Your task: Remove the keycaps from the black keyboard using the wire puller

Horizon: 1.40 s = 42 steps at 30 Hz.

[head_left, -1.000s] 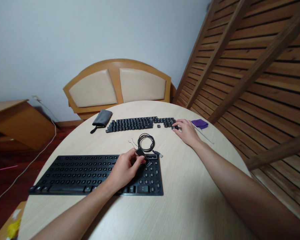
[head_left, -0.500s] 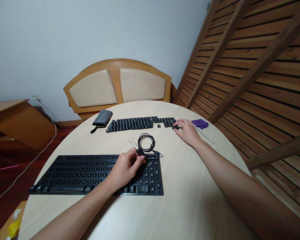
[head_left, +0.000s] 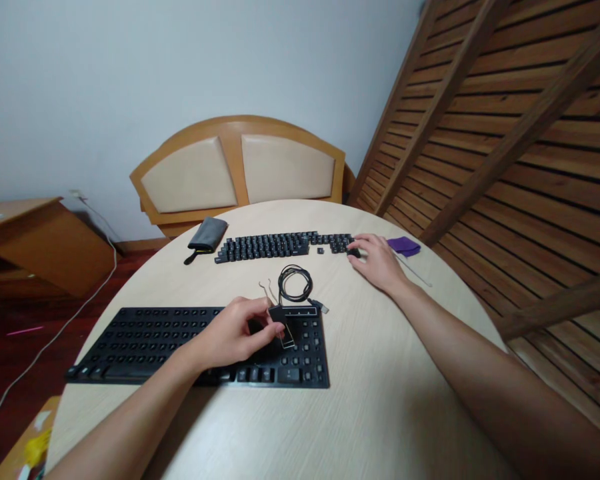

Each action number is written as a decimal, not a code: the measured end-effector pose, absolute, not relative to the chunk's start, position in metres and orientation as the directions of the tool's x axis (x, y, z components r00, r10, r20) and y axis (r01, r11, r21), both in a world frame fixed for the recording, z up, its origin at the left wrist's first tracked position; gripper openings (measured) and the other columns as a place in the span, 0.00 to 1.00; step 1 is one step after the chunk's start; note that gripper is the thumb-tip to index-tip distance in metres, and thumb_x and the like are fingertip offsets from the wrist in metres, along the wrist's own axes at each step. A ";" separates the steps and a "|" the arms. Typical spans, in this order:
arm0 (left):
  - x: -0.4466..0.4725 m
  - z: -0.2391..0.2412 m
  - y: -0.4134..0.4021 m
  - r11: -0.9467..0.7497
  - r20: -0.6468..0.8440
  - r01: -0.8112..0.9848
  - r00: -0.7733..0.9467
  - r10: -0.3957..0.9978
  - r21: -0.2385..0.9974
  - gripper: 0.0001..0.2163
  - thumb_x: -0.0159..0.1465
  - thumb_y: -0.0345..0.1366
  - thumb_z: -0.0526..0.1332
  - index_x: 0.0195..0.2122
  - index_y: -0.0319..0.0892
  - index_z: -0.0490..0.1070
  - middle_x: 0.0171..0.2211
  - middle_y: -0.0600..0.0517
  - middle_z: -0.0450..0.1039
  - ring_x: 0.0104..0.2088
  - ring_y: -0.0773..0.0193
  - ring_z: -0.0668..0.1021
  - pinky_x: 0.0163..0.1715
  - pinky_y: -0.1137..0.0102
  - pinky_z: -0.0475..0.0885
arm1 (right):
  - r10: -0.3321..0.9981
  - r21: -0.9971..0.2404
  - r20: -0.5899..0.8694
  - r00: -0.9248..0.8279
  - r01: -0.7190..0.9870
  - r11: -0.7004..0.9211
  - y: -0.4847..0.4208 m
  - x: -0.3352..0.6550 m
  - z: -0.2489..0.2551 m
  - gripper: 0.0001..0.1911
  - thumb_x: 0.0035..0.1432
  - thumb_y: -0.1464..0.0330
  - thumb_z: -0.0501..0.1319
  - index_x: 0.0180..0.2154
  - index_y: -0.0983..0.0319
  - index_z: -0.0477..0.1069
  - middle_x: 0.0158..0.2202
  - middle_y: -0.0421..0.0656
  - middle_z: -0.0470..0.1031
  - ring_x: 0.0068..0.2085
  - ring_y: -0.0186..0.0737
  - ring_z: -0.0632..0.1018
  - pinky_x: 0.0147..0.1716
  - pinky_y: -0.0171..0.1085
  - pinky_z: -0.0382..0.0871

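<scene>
My left hand point(head_left: 233, 337) is closed in a pinch around a keycap puller point(head_left: 277, 313), which has a black handle and thin wire ends. It is above the black keyboard point(head_left: 130, 375), whose switches are mostly bare; a few caps sit along its near edge. Farther off, my right hand point(head_left: 377, 263) bends its thumb and fingers around a black keycap point(head_left: 354, 253) at the right end of the laid-out keycaps point(head_left: 263, 247). A single loose keycap point(head_left: 321, 251) lies just left of that hand.
Behind the keyboard lies a coiled black cable point(head_left: 296, 298) with a USB plug. A grey pouch point(head_left: 209, 235) rests at the back left of the round table point(head_left: 380, 373). Beyond my right hand are a purple cloth point(head_left: 404, 246) and a thin rod point(head_left: 413, 270). A chair point(head_left: 237, 167) stands behind.
My left hand has turned the puller slightly, so its wire loop hangs lower over the keyboard. My right hand stays at the same keycap. The view has shifted slightly.
</scene>
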<state>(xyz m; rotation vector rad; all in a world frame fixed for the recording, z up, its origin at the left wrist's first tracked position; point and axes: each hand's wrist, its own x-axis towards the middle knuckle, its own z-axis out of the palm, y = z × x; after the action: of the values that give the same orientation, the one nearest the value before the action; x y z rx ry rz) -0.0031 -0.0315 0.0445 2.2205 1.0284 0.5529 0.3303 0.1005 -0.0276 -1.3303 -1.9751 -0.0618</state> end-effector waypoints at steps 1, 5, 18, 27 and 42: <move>-0.005 0.047 -0.031 -0.529 0.113 0.522 0.632 0.766 0.669 0.11 0.66 0.38 0.59 0.32 0.37 0.76 0.27 0.49 0.79 0.26 0.66 0.77 0.20 0.76 0.65 | 0.758 -0.342 0.618 -0.208 0.797 0.497 0.094 0.324 -0.021 0.08 0.55 0.68 0.64 0.39 0.60 0.77 0.48 0.48 0.74 0.50 0.51 0.71 0.52 0.50 0.64; -0.007 0.051 -0.032 -0.557 0.072 0.529 0.681 0.729 0.641 0.10 0.64 0.37 0.61 0.30 0.37 0.77 0.23 0.51 0.77 0.22 0.69 0.74 0.20 0.77 0.65 | 0.646 -0.321 0.656 -0.390 0.631 0.706 0.051 0.288 0.009 0.04 0.59 0.69 0.61 0.33 0.60 0.75 0.42 0.47 0.75 0.46 0.46 0.73 0.49 0.46 0.65; -0.005 0.056 -0.037 -0.344 -0.247 0.620 0.670 0.700 0.705 0.08 0.62 0.37 0.61 0.33 0.37 0.73 0.24 0.50 0.77 0.22 0.66 0.76 0.20 0.77 0.67 | 0.250 -0.330 0.282 -0.926 0.151 0.932 -0.023 0.228 0.017 0.14 0.55 0.57 0.67 0.32 0.60 0.72 0.29 0.38 0.75 0.33 0.37 0.73 0.35 0.37 0.62; -0.006 0.062 -0.037 -0.278 -0.301 0.599 0.684 0.665 0.751 0.08 0.62 0.36 0.61 0.35 0.36 0.73 0.24 0.53 0.73 0.22 0.69 0.73 0.19 0.78 0.66 | 0.274 -0.340 0.253 -0.928 0.179 0.923 -0.022 0.228 0.015 0.16 0.56 0.54 0.66 0.34 0.61 0.74 0.31 0.40 0.77 0.34 0.38 0.74 0.37 0.37 0.63; 0.006 0.072 -0.051 -0.403 -0.209 0.649 0.658 0.723 0.646 0.09 0.62 0.32 0.59 0.43 0.40 0.71 0.24 0.54 0.76 0.21 0.67 0.76 0.19 0.77 0.65 | 0.291 -0.283 0.267 -0.919 0.214 0.935 -0.025 0.224 0.015 0.17 0.56 0.53 0.66 0.33 0.61 0.75 0.30 0.41 0.77 0.34 0.40 0.74 0.34 0.38 0.61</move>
<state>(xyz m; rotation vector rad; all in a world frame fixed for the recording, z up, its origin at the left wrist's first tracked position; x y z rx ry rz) 0.0061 -0.0506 0.0720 2.1543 1.0574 0.1338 0.2241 -0.0254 0.0145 -0.3724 -2.7847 0.3578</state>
